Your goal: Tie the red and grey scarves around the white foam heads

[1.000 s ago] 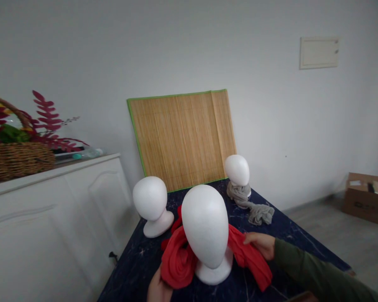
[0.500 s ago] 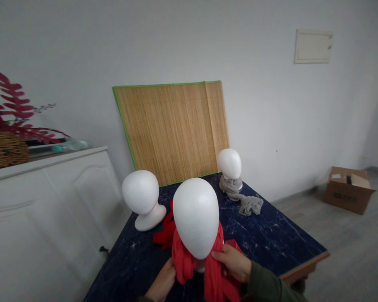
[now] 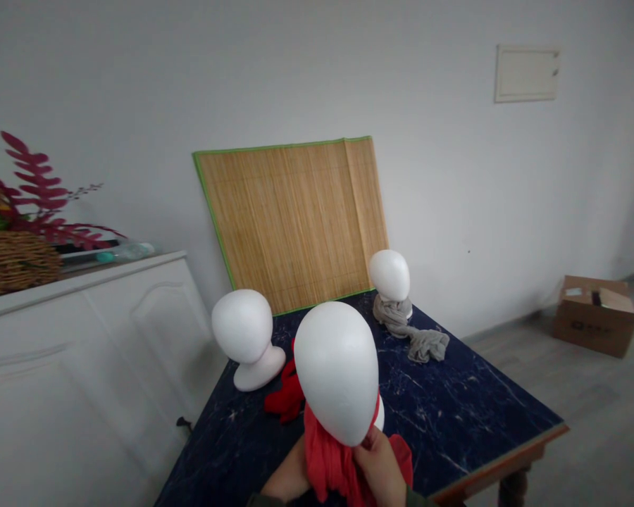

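Head view: the red scarf (image 3: 325, 451) hangs lengthwise below the front mannequin head (image 3: 337, 370), between both hands. Right hand (image 3: 380, 465), nearer the chin, pinches cloth; left hand (image 3: 289, 470) has fingers hidden behind it, grip undetermined.

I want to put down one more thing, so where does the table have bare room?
Largest: right part of the table, between gray scarf, front head and wooden edge. Smaller: left-front, between left head and left hand. Crowded: around the front head, with red scarf, left hand and right hand.
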`<state>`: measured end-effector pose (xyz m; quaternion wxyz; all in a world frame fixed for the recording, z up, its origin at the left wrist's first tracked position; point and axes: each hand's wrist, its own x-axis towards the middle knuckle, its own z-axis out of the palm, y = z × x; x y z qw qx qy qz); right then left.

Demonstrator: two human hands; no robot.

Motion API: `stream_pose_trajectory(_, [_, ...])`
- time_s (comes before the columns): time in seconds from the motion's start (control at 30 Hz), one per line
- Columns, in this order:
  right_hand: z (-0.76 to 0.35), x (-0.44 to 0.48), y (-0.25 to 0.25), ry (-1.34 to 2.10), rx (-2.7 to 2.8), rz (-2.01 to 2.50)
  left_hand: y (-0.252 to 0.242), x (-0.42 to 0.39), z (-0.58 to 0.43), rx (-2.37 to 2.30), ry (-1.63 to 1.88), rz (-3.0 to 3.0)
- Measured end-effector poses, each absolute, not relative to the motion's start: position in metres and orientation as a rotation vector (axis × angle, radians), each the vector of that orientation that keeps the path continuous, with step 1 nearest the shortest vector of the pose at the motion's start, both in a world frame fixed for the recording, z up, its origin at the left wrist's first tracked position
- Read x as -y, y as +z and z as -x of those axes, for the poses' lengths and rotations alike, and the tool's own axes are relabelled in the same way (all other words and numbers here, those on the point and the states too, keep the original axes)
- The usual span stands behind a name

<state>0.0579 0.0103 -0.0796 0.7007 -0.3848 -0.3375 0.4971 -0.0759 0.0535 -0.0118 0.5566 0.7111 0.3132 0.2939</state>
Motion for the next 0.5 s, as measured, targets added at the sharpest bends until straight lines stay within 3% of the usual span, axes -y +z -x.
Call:
stream_pose_trajectory(0.17, [-0.058, -0.014, -0.079, 0.991, 0.886, 1.114, 0.003, -0.051, 0.079, -0.721, 0.585, -1.684])
stream_pose_trajectory(0.5, [-0.057, -0.01, -0.083, 1.015, 0.978, 1.167, 0.002, -0.041, 0.057, -0.749, 0.677, -1.64])
